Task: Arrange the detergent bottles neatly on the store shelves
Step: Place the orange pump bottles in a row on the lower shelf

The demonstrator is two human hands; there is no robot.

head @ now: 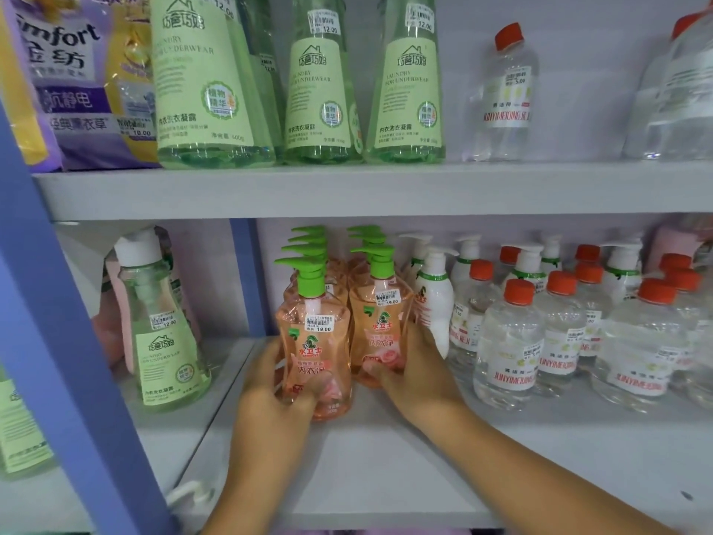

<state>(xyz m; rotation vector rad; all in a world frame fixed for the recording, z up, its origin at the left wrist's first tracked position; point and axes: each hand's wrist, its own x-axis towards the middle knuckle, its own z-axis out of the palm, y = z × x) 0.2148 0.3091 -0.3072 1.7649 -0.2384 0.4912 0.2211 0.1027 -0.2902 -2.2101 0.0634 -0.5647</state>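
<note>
1. The left hand [270,384] reaches forward, fingers curled round a pink bottle [314,357].
2. The right hand [413,364] grips a second pink bottle [380,322], forearm bare, stretching in from the lower right.

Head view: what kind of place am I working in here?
Most likely a shop's laundry aisle: tiered white shelves, price stickers on pink pump bottles, and rows of identical red-capped clear bottles.

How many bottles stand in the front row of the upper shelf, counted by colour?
Green bottles: 3
Clear bottles with red caps: 2
Total: 5
</note>
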